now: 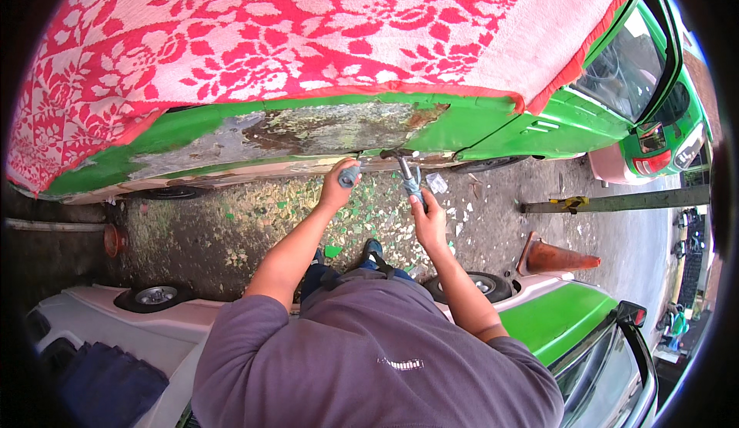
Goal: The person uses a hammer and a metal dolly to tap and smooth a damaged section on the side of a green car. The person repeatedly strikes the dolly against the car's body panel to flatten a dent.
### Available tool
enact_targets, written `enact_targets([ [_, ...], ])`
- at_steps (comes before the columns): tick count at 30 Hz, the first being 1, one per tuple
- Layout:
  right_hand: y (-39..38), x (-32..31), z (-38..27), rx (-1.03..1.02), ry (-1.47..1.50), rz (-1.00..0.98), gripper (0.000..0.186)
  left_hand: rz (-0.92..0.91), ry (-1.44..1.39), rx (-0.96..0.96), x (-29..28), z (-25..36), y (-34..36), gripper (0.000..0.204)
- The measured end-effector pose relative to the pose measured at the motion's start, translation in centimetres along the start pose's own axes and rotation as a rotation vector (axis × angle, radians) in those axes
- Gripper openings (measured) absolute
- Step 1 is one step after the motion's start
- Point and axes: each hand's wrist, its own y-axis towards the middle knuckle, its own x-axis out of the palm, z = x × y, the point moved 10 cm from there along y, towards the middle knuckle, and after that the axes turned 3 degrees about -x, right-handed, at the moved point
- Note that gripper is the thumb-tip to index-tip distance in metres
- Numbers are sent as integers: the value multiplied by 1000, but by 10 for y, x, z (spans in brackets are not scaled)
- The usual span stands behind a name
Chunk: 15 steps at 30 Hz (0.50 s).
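My left hand is closed around a tool with a thick grey handle. Its butt end faces me, and its thin tip reaches the lower edge of the car's side; I cannot make out its kind. In my right hand is a hammer, its handle wrapped in grey-blue material and its dark head up beside the same edge, right of the left hand. The green car's side panel is stripped in patches, showing grey, brown and whitish layers between areas of green paint.
A red and pink floral blanket covers the car's upper part. Green and pale paint flakes litter the ground around my feet. Behind me stands another car with a green panel. An orange cone and a post are at the right.
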Motion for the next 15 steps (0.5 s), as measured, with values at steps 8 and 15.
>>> enact_targets([
  [8, -6, -16, 15, 79, 0, 4, 45, -82, 130, 55, 15, 0, -29, 38],
  [15, -15, -20, 15, 110, 91, 7, 43, -163, 219, 16, 17, 6, -25, 51],
])
